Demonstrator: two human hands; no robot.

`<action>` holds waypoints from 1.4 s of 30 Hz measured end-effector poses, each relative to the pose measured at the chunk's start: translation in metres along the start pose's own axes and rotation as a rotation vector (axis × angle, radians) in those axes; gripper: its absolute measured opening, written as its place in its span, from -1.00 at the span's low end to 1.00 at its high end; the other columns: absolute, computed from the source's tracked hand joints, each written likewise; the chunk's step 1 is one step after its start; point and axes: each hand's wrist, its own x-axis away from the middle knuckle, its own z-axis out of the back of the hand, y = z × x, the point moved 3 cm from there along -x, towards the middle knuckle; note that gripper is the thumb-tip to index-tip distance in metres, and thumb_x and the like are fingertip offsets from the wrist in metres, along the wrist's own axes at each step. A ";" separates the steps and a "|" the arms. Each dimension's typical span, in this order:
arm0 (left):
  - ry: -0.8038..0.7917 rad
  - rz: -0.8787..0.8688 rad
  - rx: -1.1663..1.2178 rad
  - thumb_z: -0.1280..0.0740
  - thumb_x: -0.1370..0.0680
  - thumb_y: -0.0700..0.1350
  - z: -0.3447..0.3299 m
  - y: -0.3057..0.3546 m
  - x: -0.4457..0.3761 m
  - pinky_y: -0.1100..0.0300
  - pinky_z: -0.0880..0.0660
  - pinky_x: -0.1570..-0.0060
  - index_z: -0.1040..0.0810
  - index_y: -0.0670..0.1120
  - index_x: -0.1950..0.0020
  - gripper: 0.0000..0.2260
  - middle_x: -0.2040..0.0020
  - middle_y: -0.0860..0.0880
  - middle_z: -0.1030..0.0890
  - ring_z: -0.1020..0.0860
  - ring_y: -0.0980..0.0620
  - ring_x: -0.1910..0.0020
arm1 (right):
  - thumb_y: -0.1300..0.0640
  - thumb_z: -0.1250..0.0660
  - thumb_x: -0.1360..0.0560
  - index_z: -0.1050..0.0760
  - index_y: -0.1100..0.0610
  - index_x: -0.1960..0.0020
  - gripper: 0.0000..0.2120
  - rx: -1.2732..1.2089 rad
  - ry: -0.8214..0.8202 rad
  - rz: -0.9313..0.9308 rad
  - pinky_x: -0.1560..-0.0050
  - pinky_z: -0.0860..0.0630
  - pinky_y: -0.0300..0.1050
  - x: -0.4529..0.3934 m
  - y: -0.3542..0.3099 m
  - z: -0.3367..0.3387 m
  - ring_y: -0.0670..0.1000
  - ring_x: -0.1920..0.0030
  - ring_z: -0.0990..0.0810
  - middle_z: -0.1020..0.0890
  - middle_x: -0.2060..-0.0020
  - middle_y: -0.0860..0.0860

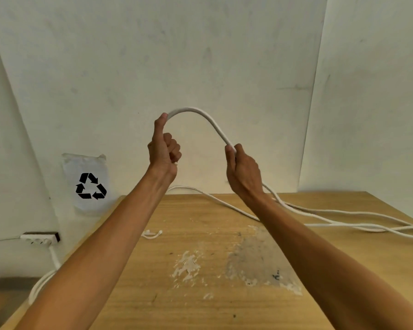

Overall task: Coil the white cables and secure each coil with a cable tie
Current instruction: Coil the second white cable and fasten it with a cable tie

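A white cable (202, 115) arches in the air between both raised hands, in front of the pale wall. My left hand (163, 146) grips one side of the arch, thumb up against the cable. My right hand (242, 169) grips the other side, lower and to the right. From my right hand the cable drops to the wooden table (200, 294) and trails in long loose strands (332, 219) off the right edge. Another strand (193, 189) runs along the table's far edge. A small white cable tie (152, 233) lies on the table near its left edge.
A white bag with a black recycling mark (87, 184) hangs on the wall at left. Below it a white power strip (39, 238) sits by the wall, its cord (43, 279) running down beside the table. The tabletop has worn, paint-flecked patches (255, 265).
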 end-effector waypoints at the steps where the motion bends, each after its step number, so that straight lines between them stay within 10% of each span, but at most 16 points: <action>1: -0.005 0.029 0.033 -0.40 -0.47 0.24 -0.002 -0.005 0.001 0.12 0.05 0.40 -0.09 0.05 0.43 -0.44 0.49 0.06 -0.05 0.01 0.04 0.44 | -0.18 0.02 -0.67 -0.34 0.10 0.11 -0.59 -0.041 -0.023 -0.023 0.42 -0.30 -0.03 0.005 -0.003 -0.006 0.09 0.42 -0.46 -0.48 0.43 -0.01; 15: -0.085 -0.025 -0.283 -0.25 -0.55 0.34 0.034 0.025 0.002 0.19 -0.03 0.46 -0.14 0.03 0.40 -0.46 0.48 0.06 -0.14 -0.07 0.06 0.45 | -0.03 -0.07 -0.70 -0.39 0.17 0.10 -0.66 -0.025 0.122 0.236 0.45 -0.23 -0.08 -0.034 -0.055 -0.004 0.08 0.48 -0.37 -0.39 0.47 -0.05; 19: -0.075 0.048 -0.122 -0.28 -0.53 0.34 0.024 0.029 0.016 0.18 0.02 0.48 -0.06 0.04 0.42 -0.42 0.51 0.06 -0.07 -0.01 0.06 0.46 | -0.03 -0.08 -0.70 -0.38 0.20 0.15 -0.62 -0.240 0.100 0.124 0.41 -0.28 0.05 -0.026 -0.064 -0.014 0.10 0.44 -0.37 -0.44 0.45 0.04; 25: -0.111 0.078 0.201 -0.27 -0.58 0.24 -0.002 0.017 0.036 0.21 -0.01 0.53 -0.10 0.01 0.51 -0.41 0.57 0.06 -0.07 -0.01 0.08 0.54 | -0.04 -0.09 -0.70 -0.43 0.19 0.14 -0.62 -0.527 0.131 -0.146 0.39 -0.25 -0.24 -0.015 -0.084 -0.029 -0.11 0.42 -0.30 -0.41 0.40 -0.06; 32: 0.026 -0.005 0.250 -0.33 -0.55 0.19 0.031 0.043 0.038 0.20 0.00 0.53 -0.05 0.03 0.46 -0.43 0.53 0.06 -0.03 0.02 0.05 0.49 | -0.10 -0.04 -0.69 -0.37 0.18 0.14 -0.59 -0.174 0.078 0.118 0.46 -0.23 -0.03 0.001 -0.072 -0.032 0.10 0.47 -0.38 -0.45 0.46 0.03; 42: 0.156 -0.317 0.103 -0.30 -0.63 0.08 0.025 0.042 0.061 0.16 -0.04 0.47 -0.14 0.01 0.48 -0.45 0.53 0.06 -0.10 -0.06 0.08 0.51 | -0.15 -0.03 -0.69 -0.51 0.26 0.18 -0.44 -0.320 -0.361 -0.125 0.33 -0.33 -0.15 -0.012 -0.097 -0.055 -0.03 0.40 -0.39 -0.47 0.41 0.00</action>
